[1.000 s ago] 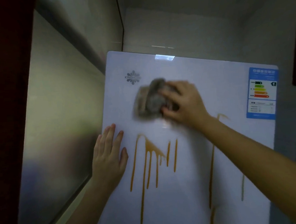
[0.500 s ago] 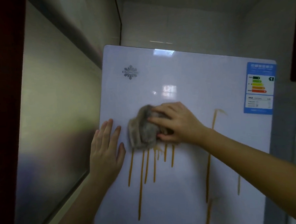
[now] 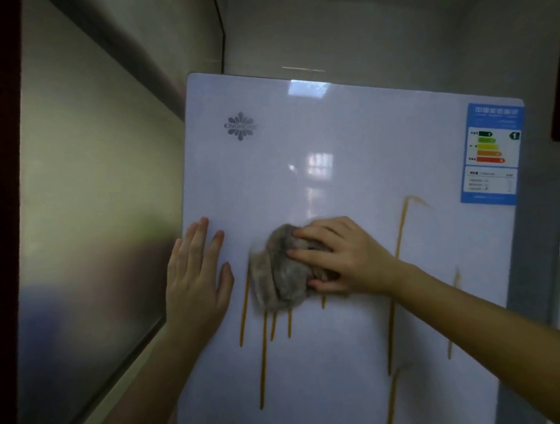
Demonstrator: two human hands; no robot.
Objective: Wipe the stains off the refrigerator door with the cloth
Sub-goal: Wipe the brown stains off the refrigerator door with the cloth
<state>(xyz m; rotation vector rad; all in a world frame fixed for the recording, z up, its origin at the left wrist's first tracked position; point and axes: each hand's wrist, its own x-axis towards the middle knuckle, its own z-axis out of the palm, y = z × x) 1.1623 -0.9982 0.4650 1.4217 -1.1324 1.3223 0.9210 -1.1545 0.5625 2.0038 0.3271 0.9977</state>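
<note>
1. A white refrigerator door (image 3: pixel 333 143) fills the view, streaked with thin orange-brown stains (image 3: pixel 263 360) running downward
2. The right hand (image 3: pixel 343 253) grips a bunched grey cloth (image 3: pixel 276 277), fingers and thumb curled round it, pressing it to the door at mid-height (over the tops of the left-hand drips)
3. The left hand (image 3: pixel 194 282) lies flat on the door near its left edge, fingers straight, just beside the cloth
4. A blue energy label (image 3: pixel 491 153) sits upper right, a brand logo (image 3: pixel 240 126) upper left

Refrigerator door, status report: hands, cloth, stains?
Right hand grips grey cloth against refrigerator door. Left hand flat on door. Orange streaks unwiped below and right. Nothing obstructing.
</note>
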